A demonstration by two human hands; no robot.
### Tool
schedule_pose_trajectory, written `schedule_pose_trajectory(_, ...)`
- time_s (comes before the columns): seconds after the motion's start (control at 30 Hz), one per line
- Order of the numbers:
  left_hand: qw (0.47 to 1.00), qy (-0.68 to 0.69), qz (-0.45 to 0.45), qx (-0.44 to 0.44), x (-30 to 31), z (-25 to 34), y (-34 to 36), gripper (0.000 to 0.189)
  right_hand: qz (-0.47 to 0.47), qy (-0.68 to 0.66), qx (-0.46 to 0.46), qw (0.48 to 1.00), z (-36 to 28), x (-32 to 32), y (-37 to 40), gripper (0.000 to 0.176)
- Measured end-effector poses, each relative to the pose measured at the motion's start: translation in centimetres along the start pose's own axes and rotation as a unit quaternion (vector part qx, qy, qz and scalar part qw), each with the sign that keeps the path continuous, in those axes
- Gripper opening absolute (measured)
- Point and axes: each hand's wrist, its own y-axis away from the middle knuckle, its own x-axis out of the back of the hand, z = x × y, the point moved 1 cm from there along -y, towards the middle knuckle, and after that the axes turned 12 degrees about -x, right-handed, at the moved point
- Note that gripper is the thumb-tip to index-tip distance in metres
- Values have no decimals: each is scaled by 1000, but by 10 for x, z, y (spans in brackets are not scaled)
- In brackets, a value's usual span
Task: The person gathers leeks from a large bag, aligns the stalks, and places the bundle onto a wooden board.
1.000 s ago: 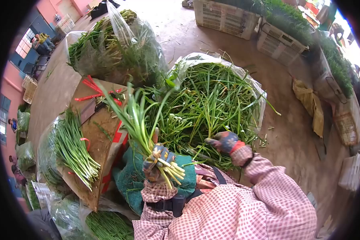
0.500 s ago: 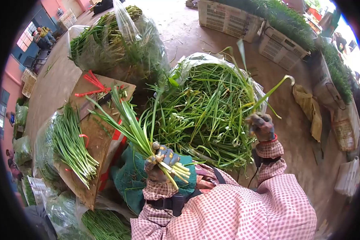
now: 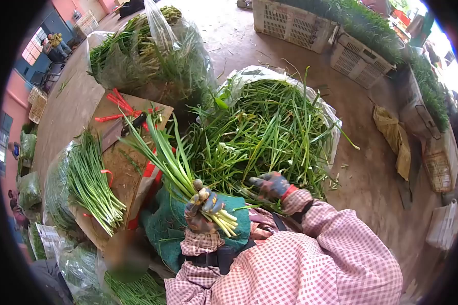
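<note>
My left hand [image 3: 203, 207], in a patterned glove, is wrapped round a bunch of long green leafy stalks [image 3: 165, 165]. Their pale cut ends stick out to the lower right, above a teal cloth [image 3: 160, 218] on my lap. At the near edge of a big heap of loose green leaves [image 3: 269, 122] is my right hand [image 3: 272, 184], also gloved, fingers stretched out to the left. I see nothing held in it. The heap lies in a clear plastic bag [image 3: 333, 119].
On the wooden board [image 3: 127, 170] at left lie a tied bundle of green stalks [image 3: 94, 178], red ties [image 3: 119, 104] and a black-handled knife [image 3: 130, 124]. A full bag [image 3: 152, 61] stands behind. Crates [image 3: 292, 25] of greens line the right. A blurred shape [image 3: 127, 254] is at lower left.
My right hand has moved left and inward from the heap's right side; the long leaves it held are out of it. My left hand keeps its bunch. A blurred shape has appeared at lower left.
</note>
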Motion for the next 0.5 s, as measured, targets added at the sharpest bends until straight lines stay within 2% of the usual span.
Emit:
schedule_pose_trajectory(0.07,1000,16,4,-8,0,-1,3,41,12,-12,25,1000,7,-21,-22,36)
schedule_pose_trajectory(0.13,999,-19,41,-13,-5,-5,2,47,37,-66,124,989,3,-33,-34,39)
schedule_pose_trajectory(0.17,999,-18,38,-9,-6,-6,1,47,41,-68,125,989,-2,-36,-40,39)
schedule_pose_trajectory(0.23,998,-24,60,-9,-6,-6,1,49,32,-123,-63,990,-12,-37,-51,33)
schedule_pose_trajectory(0.3,997,-22,68,-12,-5,-4,2,49,36,-161,-67,984,-10,-43,-61,31)
schedule_pose_trajectory(0.37,997,-19,68,-15,-2,-3,3,47,95,-233,-51,966,-3,-50,-68,26)
schedule_pose_trajectory(0.43,997,-10,70,-15,0,-3,3,46,87,-241,-56,965,-2,-48,-61,20)
schedule_pose_trajectory(0.5,997,-7,70,-11,1,0,4,45,28,-262,1,965,-2,-45,-54,23)
